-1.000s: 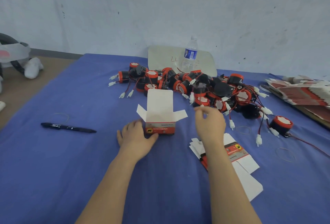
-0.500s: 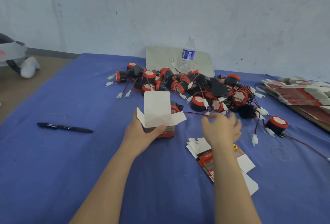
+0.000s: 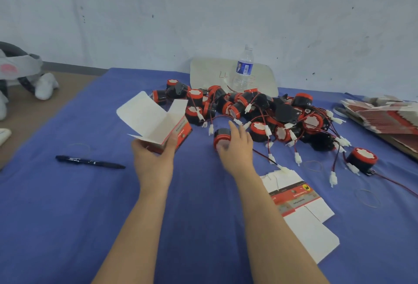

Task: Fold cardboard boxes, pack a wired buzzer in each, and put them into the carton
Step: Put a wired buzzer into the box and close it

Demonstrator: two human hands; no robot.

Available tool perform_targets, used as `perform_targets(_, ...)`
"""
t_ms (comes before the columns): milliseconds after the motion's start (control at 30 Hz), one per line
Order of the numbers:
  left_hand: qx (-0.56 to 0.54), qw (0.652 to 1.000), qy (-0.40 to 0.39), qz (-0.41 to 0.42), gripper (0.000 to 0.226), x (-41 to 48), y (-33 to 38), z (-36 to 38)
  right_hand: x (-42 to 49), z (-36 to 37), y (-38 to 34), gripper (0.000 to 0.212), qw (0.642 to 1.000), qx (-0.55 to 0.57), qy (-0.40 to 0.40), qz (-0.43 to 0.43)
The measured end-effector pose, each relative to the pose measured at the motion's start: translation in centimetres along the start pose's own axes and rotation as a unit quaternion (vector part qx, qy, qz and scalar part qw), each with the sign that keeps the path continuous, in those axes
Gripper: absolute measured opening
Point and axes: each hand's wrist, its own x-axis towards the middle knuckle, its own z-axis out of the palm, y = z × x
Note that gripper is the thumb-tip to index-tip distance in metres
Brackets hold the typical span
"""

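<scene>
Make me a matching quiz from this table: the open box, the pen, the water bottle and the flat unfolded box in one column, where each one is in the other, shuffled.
1 open box
2 black pen
3 water bottle
4 flat box blank

A upright behind the buzzer pile
B held in the left hand
C flat on the blue cloth, near right
D on the cloth, left of that hand

Pairs: 1-B, 2-D, 3-A, 4-C

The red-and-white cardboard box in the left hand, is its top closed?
No, the white flaps of the box stand open in the left hand.
</scene>
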Motion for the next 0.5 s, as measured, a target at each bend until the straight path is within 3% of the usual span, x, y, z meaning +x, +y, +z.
perform_targets(100,0.024,0.999,-0.029,-0.009,0.048,-0.2,-0.4,0.4,0.8,0.9,-0.2,0.070,0.998,-0.050,-0.032,0.035)
perform_targets(233,0.063,0.997,-0.034,0.001,0.053,-0.2,-0.6,0.4,0.6,1.1,-0.3,0.055,0.995,-0.061,0.023,0.071)
perform_targets(333,0.111,0.992,-0.054,0.021,0.053,-0.7,-0.6,0.5,-0.3,0.2,0.2,0.054,0.991,0.052,0.103,0.070)
perform_targets(500,0.217,0.958,-0.184,0.045,0.066,-1.6,-0.4,1.0,-1.9,-4.4,0.4,0.067,0.933,0.157,0.323,-0.009)
